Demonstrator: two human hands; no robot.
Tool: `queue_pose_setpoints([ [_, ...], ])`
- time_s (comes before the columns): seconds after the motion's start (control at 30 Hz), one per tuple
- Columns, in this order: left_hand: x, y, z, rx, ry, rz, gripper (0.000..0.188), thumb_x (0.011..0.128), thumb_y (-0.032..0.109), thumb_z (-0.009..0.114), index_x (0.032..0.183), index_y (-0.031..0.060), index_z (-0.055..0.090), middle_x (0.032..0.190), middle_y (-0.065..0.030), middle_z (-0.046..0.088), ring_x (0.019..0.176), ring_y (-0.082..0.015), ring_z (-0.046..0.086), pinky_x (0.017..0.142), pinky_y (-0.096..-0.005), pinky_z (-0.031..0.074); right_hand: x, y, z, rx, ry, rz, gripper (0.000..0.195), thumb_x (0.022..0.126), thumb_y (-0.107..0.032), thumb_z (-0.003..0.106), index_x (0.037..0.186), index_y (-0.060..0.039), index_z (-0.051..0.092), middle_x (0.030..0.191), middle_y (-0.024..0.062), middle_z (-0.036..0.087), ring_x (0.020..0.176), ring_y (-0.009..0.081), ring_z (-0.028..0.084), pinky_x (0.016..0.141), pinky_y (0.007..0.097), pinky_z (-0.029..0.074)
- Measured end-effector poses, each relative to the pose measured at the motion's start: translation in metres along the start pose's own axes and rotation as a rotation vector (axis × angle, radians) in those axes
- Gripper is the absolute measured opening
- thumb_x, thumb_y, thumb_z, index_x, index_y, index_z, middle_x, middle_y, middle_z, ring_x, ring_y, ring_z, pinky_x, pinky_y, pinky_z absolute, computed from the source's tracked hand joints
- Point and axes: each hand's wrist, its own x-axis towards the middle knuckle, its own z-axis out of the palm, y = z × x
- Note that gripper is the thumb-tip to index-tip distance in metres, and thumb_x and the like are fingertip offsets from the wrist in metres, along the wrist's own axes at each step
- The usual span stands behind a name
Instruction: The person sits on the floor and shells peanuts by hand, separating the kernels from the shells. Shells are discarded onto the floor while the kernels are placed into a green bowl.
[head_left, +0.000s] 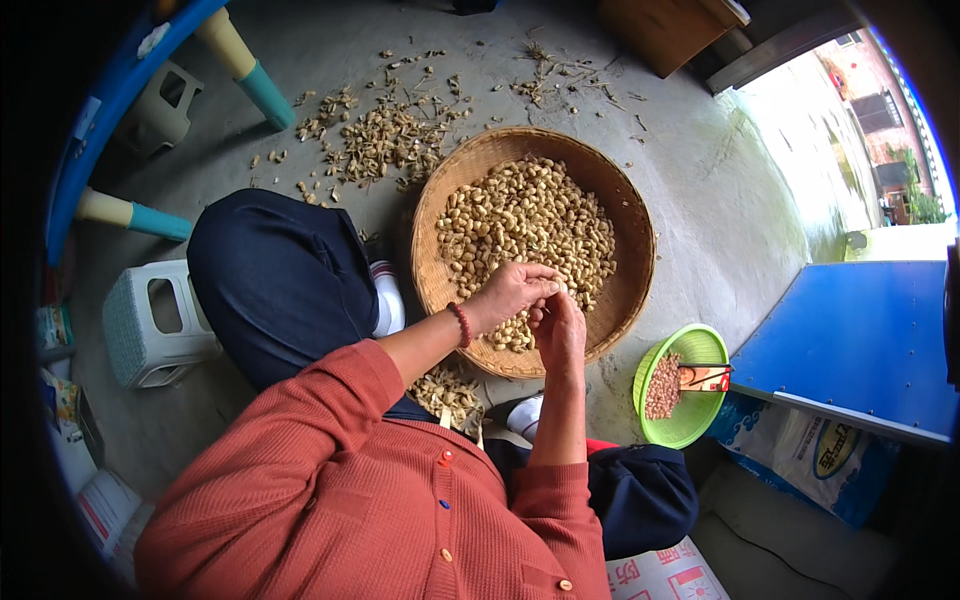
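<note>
A round woven bamboo basket (630, 225) stands on the floor before me, holding a broad heap of unshelled peanuts (525, 217). Over its near part my left hand (514, 294), with a red bead bracelet at the wrist, meets my right hand (559, 326) at the fingertips. A small pale thing, seemingly a peanut, is pinched between them; the fingers partly hide it. To the right, a green plastic colander (712, 349) holds shelled reddish peanuts (663, 386) and a card-like packet (705, 377). Empty peanut shells (450, 394) lie in a pile between my legs.
More shells (386, 142) and dry stalks litter the concrete floor beyond the basket. Plastic stools (124, 330) and a blue table (67, 157) with pale legs are at left. A blue panel (855, 337) and a printed sack (817, 457) are at right, near a bright doorway.
</note>
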Motion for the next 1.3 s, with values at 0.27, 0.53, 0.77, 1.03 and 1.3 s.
queue_pose_setpoints([
  [0.27, 0.002, -0.008, 0.003, 0.031, -0.048, 0.125, 0.023, 0.085, 0.013, 0.059, 0.102, -0.0012, 0.061, 0.078, -0.0001, 0.062, 0.068, -0.0048, 0.054, 0.061, -0.019, 0.045, 0.002, -0.001, -0.008, 0.147, -0.03, 0.022, 0.025, 0.091, -0.03, 0.049, 0.084, -0.0067, 0.055, 0.066, -0.0006, 0.055, 0.05, 0.0062, 0.047, 0.043, 0.0158, 0.036],
  [0.53, -0.003, -0.006, 0.006, 0.598, 0.217, 0.534, 0.019, 0.087, 0.014, 0.053, 0.088, -0.0017, 0.064, 0.071, -0.0035, 0.063, 0.058, -0.0098, 0.056, 0.052, -0.0234, 0.045, 0.002, -0.002, -0.008, 0.201, -0.016, 0.136, 0.021, 0.09, -0.025, 0.052, 0.086, -0.0044, 0.055, 0.067, 0.0014, 0.056, 0.052, 0.0075, 0.049, 0.045, 0.0167, 0.039],
  [0.77, -0.001, 0.002, -0.005, -0.4, -0.054, -0.126, 0.023, 0.09, 0.022, 0.048, 0.094, 0.0026, 0.06, 0.059, 0.0076, 0.046, 0.046, 0.0009, 0.034, 0.041, -0.0139, 0.028, -0.001, -0.009, 0.004, 0.179, 0.064, 0.11, 0.021, 0.088, -0.017, 0.051, 0.1, 0.0, 0.053, 0.074, 0.0048, 0.06, 0.06, 0.011, 0.057, 0.052, 0.0198, 0.048],
  [1.03, -0.002, 0.002, -0.002, -0.168, -0.134, -0.005, 0.036, 0.088, 0.03, 0.042, 0.104, 0.0024, 0.06, 0.063, 0.0053, 0.052, 0.049, -0.0003, 0.039, 0.044, -0.0147, 0.03, -0.007, -0.017, 0.003, -0.003, -0.025, -0.01, 0.016, 0.086, -0.017, 0.056, 0.09, -0.0018, 0.057, 0.076, 0.0032, 0.06, 0.057, 0.0057, 0.052, 0.048, 0.0141, 0.041],
  [1.3, -0.001, -0.003, -0.008, -0.595, 0.025, -0.284, 0.036, 0.091, 0.029, 0.037, 0.091, 0.0025, 0.061, 0.062, 0.0037, 0.054, 0.043, -0.0024, 0.038, 0.038, -0.0149, 0.03, -0.012, -0.015, 0.017, -0.161, 0.112, -0.281, 0.008, 0.083, -0.009, 0.06, 0.088, -0.0022, 0.058, 0.07, -0.0013, 0.055, 0.053, 0.0021, 0.042, 0.046, 0.0144, 0.031],
])
